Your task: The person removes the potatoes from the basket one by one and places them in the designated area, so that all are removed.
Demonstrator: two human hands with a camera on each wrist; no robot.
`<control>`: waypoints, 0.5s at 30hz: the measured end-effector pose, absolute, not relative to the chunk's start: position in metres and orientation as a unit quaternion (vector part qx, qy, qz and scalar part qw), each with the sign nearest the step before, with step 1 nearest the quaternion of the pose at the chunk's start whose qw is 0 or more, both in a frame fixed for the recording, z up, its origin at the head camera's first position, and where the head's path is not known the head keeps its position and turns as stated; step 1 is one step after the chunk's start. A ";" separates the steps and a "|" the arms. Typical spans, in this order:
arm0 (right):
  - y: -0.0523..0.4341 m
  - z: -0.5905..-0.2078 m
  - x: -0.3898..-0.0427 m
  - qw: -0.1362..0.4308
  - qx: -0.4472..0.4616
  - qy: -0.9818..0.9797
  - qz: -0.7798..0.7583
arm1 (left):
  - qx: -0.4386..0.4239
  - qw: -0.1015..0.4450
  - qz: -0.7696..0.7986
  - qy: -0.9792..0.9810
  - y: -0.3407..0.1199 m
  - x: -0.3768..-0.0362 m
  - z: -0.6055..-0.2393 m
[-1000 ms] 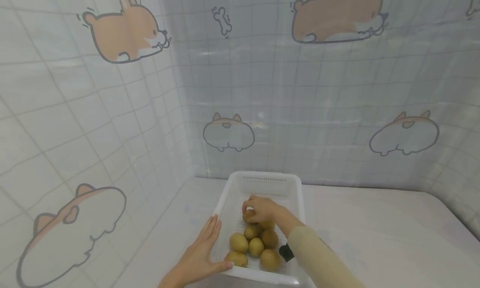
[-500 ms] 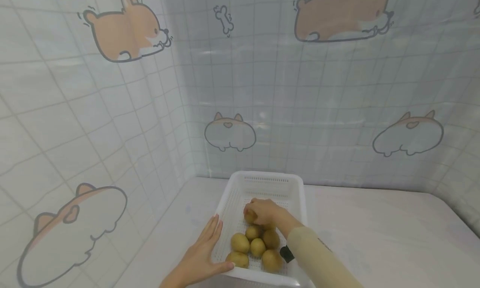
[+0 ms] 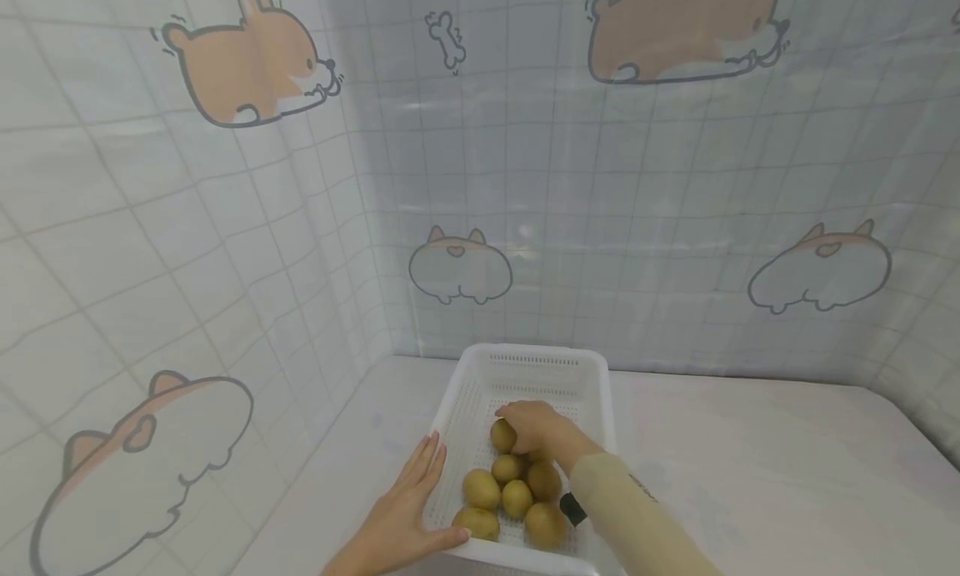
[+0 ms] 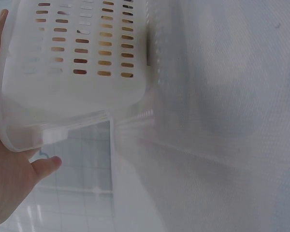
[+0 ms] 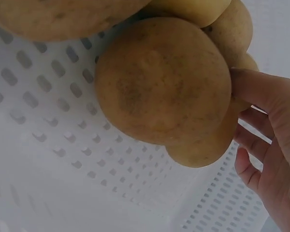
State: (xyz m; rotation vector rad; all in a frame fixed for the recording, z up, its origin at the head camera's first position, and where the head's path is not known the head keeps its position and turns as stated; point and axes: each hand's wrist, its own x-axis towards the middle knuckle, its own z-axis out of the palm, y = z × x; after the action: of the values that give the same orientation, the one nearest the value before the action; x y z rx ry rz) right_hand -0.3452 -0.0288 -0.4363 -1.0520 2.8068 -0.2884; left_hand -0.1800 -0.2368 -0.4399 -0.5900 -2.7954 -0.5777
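Note:
Several brown-yellow potatoes (image 3: 481,490) lie in a white perforated plastic basket (image 3: 525,553). My right hand (image 3: 534,426) reaches into its middle and holds a potato (image 3: 503,435) at the far end of the group, fingers bent around it. In the right wrist view, the fingers of my right hand (image 5: 275,121) curve behind potatoes, and a large potato (image 5: 164,79) partly hides their tips. My left hand (image 3: 401,509) rests at the basket's near left corner, fingers straight along the left rim and thumb on the front rim. The left wrist view shows this hand (image 4: 9,179) against the basket's side.
The basket stands on a pale tabletop (image 3: 750,468). White grid-patterned sheeting (image 3: 637,184) with corgi drawings rises behind and at both sides. A dark wrist strap piece (image 3: 572,508) shows beside the right sleeve (image 3: 637,509).
My right hand has shifted slightly right and toward me, and more of the potato at its fingers shows. My left hand stays at the basket corner.

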 end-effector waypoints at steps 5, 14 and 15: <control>-0.026 -0.438 -0.345 0.059 -0.344 0.931 -0.102 | -0.203 0.116 -0.192 -0.953 -0.237 -0.181 -0.439; -0.030 -0.441 -0.356 -0.041 -0.374 0.921 -0.104 | -0.202 0.125 -0.185 -0.954 -0.241 -0.178 -0.440; -0.031 -0.439 -0.358 -0.051 -0.376 0.918 -0.113 | -0.202 0.125 -0.185 -0.954 -0.242 -0.178 -0.440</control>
State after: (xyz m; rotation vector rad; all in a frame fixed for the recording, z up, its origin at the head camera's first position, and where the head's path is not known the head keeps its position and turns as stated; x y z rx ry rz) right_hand -0.3578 -0.0308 -0.4394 -1.2224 2.9829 -0.3680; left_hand -0.1780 -0.2421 -0.4397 -0.5877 -2.7794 -0.5385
